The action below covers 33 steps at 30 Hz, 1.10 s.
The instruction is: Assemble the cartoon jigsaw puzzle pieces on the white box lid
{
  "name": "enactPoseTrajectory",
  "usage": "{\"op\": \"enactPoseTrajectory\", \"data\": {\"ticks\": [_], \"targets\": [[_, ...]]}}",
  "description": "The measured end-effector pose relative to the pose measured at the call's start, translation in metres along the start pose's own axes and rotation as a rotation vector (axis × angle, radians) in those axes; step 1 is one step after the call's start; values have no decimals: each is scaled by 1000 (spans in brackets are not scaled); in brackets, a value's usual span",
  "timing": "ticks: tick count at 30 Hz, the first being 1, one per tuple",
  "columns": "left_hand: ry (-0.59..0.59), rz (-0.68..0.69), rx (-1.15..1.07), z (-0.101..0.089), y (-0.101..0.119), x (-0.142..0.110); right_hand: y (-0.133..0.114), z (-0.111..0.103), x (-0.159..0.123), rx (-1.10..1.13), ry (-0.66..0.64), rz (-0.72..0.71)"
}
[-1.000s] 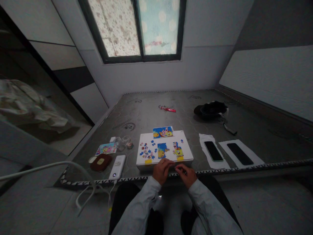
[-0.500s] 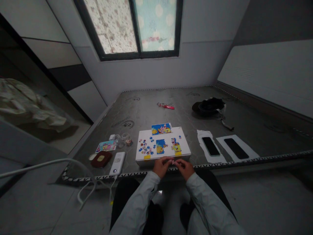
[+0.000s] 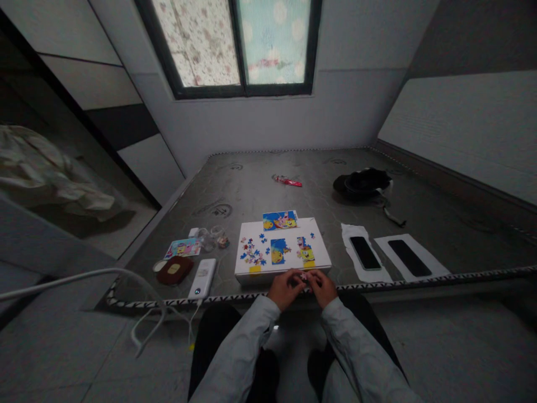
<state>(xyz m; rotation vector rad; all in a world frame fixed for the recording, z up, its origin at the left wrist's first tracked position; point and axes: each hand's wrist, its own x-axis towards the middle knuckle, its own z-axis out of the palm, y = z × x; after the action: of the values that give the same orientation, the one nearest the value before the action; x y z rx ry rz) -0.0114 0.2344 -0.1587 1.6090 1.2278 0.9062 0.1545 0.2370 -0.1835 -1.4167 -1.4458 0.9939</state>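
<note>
My left hand [image 3: 285, 287] and my right hand [image 3: 324, 287] meet at the near edge of a white board [image 3: 289, 267], fingers curled together round small pinkish puzzle pieces [image 3: 304, 276]. On the board lie loose blue pieces [image 3: 252, 254], two joined cartoon patches [image 3: 277, 252] and a reference picture [image 3: 279, 220] at its far edge. Both hands are closed in a pinch.
A grey bare mattress [image 3: 260, 190] carries the board. Left of it: a power bank [image 3: 202, 278], brown case [image 3: 173, 270], card [image 3: 183, 247], small jars [image 3: 218, 236]. Right: two phones [image 3: 364, 252] [image 3: 409, 257] on white paper. Farther back a red wrapper [image 3: 287, 181] and black cap [image 3: 361, 183]. A white cable [image 3: 84, 277] loops at left.
My hands drew closer together, from lying apart on the board's edge to pinching small pieces between them. The view shifted slightly.
</note>
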Motion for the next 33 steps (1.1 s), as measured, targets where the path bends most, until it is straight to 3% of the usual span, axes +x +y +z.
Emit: {"op": "enactPoseTrajectory", "data": {"ticks": [6,13,21,25,33], "targets": [[149,15,31,-8,6,-1,0,0,1,-43,-17,5],[228,74,63,-10,-1,2,-7,0,-2,-19,-97,-11],[183,205,104,-8,2,1,-3,-1,-2,11,-82,-21],[145,206,119,-8,1,0,-3,-2,0,5,-43,-1],[204,343,332,-8,-5,8,-3,-3,2,4,51,23]]}}
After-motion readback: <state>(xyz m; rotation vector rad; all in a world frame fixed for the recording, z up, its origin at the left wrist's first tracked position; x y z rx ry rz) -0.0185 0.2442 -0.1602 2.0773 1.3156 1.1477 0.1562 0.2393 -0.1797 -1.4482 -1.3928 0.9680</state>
